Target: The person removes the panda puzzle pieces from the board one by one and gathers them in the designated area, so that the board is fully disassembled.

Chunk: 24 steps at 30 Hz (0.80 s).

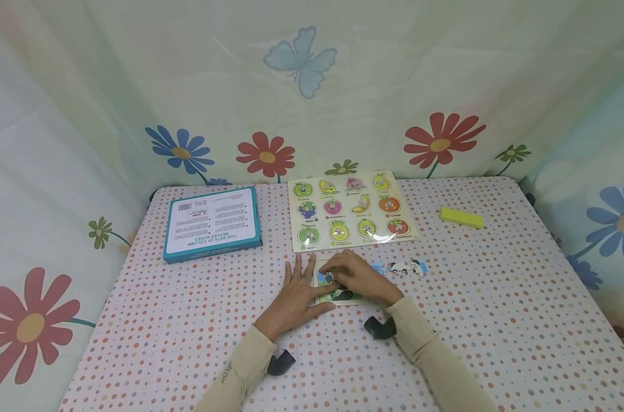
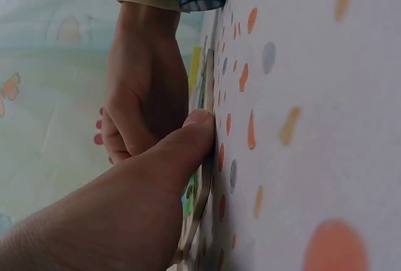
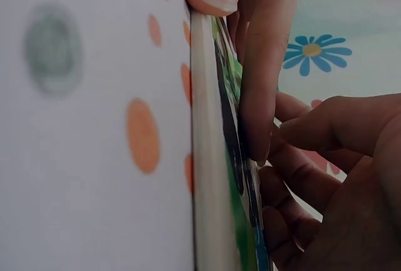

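A small wooden panda jigsaw board point(image 1: 346, 298) lies on the table between the hands. My left hand point(image 1: 293, 300) rests at its left side with straight, spread fingers. In the left wrist view, the thumb point(image 2: 199, 119) lies against the edge of the board point(image 2: 202, 192); the index finger point(image 3: 258, 89) reaches across the picture in the right wrist view. My right hand point(image 1: 355, 276) is over the board's upper part, fingers bent down onto the picture point(image 3: 245, 233). I cannot tell whether they pinch a piece. Loose panda puzzle pieces point(image 1: 397, 269) lie just right of that hand.
Beyond the board lies a fruit peg puzzle point(image 1: 353, 212). A teal-edged box point(image 1: 212, 223) is at the back left, and a yellow block point(image 1: 461, 217) at the back right. Printed curtains point(image 1: 209, 74) hang behind the dotted table point(image 1: 178, 337).
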{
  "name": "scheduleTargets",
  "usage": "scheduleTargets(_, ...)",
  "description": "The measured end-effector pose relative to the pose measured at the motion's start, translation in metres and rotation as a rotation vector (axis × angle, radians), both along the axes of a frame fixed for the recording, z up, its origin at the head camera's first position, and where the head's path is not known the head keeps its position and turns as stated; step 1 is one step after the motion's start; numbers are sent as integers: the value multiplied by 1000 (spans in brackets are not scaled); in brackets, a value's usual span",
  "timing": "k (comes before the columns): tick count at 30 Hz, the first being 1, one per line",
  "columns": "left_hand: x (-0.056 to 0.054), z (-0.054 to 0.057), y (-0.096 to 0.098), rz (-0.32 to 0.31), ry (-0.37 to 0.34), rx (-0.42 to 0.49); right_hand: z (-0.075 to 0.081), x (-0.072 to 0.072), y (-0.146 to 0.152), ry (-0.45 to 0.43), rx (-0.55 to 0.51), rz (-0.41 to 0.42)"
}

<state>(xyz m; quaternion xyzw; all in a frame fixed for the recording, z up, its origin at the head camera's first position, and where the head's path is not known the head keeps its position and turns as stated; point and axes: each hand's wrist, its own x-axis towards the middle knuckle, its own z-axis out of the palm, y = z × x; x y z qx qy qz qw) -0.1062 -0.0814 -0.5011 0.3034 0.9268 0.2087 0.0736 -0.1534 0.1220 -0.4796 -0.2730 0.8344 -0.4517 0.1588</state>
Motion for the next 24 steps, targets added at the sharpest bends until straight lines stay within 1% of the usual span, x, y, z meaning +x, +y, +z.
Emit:
scheduleTargets(4, 0, 0, 0, 1, -5, 5, 0, 0, 2, -15, -9, 9)
scheduleTargets(6, 1, 0, 0, 3, -10, 10, 2, 1, 3, -60, -9, -4)
scheduleTargets(7, 1, 0, 0, 5, -13, 12, -3, -1, 4, -72, -8, -8)
scheduleTargets(11, 1, -1, 0, 10, -21, 3, -2, -1, 5, -135, -17, -23)
scheduleTargets(18, 0, 0, 0, 7, -11, -11, -6, -3, 6, -64, 3, -12)
scheduleTargets(24, 0, 0, 0, 0, 5, -14, -9, -5, 6, -30, -18, 0)
